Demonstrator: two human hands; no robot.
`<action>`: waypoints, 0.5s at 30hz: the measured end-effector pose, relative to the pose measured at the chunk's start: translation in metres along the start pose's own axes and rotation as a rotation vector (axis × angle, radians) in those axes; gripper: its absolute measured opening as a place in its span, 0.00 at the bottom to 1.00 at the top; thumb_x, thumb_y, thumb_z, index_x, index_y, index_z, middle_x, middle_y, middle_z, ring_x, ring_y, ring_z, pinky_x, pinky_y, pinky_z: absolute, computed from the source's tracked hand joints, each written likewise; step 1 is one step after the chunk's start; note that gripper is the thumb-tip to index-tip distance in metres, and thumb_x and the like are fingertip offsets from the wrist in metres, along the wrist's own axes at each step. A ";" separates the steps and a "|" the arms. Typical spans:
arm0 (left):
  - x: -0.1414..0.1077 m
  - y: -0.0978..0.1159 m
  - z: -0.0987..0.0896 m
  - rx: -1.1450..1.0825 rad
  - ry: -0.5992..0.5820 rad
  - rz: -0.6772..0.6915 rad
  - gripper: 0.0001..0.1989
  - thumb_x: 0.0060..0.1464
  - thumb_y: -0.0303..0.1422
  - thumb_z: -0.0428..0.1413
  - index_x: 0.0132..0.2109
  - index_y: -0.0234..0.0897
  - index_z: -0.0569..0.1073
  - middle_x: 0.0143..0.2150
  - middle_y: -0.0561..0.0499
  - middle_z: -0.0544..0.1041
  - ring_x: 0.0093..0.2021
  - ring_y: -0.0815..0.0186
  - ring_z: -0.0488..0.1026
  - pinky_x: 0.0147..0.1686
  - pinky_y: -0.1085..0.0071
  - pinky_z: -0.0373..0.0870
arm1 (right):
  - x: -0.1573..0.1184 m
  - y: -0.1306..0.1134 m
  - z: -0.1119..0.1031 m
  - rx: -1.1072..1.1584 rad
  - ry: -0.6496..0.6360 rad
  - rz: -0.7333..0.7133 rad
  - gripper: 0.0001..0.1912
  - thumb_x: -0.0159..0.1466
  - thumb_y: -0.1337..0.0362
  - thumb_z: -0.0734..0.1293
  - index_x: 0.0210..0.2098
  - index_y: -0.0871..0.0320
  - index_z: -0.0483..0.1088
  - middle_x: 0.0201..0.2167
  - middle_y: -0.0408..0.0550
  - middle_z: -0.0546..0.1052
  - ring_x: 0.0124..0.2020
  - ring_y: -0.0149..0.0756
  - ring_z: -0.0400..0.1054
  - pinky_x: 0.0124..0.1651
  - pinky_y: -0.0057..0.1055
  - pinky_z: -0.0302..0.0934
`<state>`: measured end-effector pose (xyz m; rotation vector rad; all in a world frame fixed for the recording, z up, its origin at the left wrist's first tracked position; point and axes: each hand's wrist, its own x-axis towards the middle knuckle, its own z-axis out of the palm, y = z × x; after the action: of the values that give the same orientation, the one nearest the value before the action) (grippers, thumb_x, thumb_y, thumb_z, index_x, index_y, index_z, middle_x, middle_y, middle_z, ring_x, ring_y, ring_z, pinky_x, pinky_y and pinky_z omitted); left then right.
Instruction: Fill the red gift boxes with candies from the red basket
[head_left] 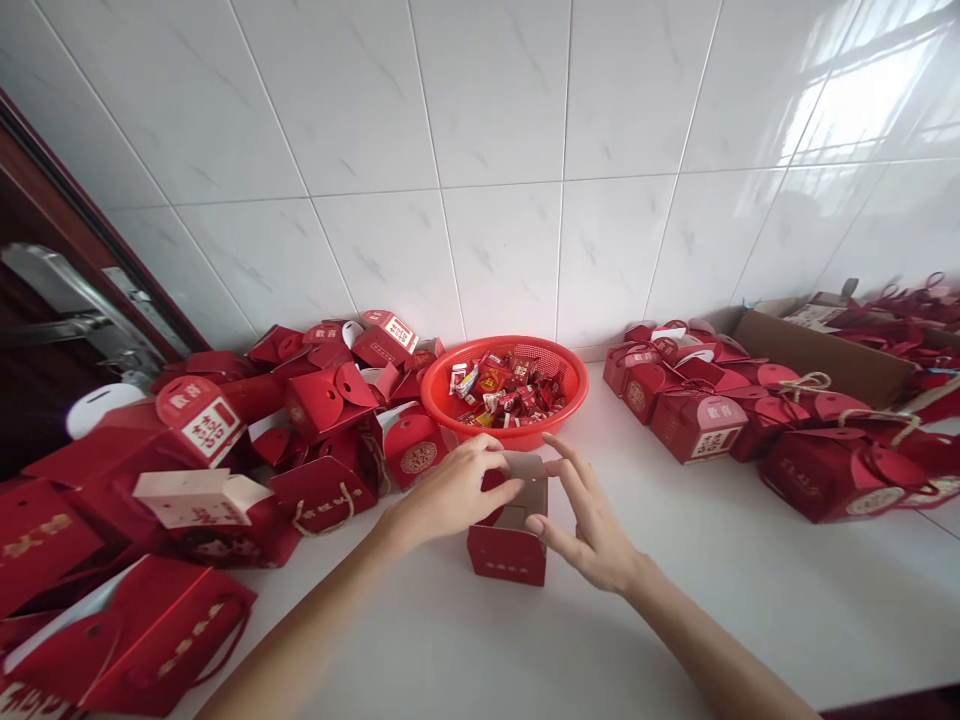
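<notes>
A small red paper gift box [507,556] with an open top stands on the white counter in front of me. Its brownish inside shows between my hands. My left hand [459,490] is at the box's left and back edge, fingers curled over the flap and thumb reaching inward, gripping it. At the right side, my right hand [589,525] has its fingers apart, with the thumb at the front panel's edge and a fingertip by the back flap. Just behind the box sits a red plastic basket [581,385] with wrapped candies [517,392] in it.
Many red gift boxes [330,400] are heaped on the left, some open. Closed boxes with handles [694,425] stand in a group on the right, beside a brown cardboard carton [817,362]. White wall tiles [502,250] rise behind; a door handle [67,310] is at far left.
</notes>
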<state>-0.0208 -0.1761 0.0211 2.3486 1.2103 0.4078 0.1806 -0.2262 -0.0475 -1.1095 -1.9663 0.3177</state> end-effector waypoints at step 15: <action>-0.005 -0.046 -0.025 -0.584 -0.210 -0.051 0.20 0.50 0.29 0.56 0.52 0.41 0.77 0.61 0.46 0.73 0.60 0.54 0.70 0.48 0.64 0.73 | 0.004 0.018 -0.007 0.597 0.046 0.280 0.12 0.60 0.54 0.68 0.39 0.52 0.65 0.57 0.52 0.72 0.55 0.50 0.66 0.51 0.42 0.62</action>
<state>-0.0665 -0.1504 0.0183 1.8046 0.8991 0.4173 0.1952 -0.2144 -0.0513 -0.9727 -1.5166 0.9491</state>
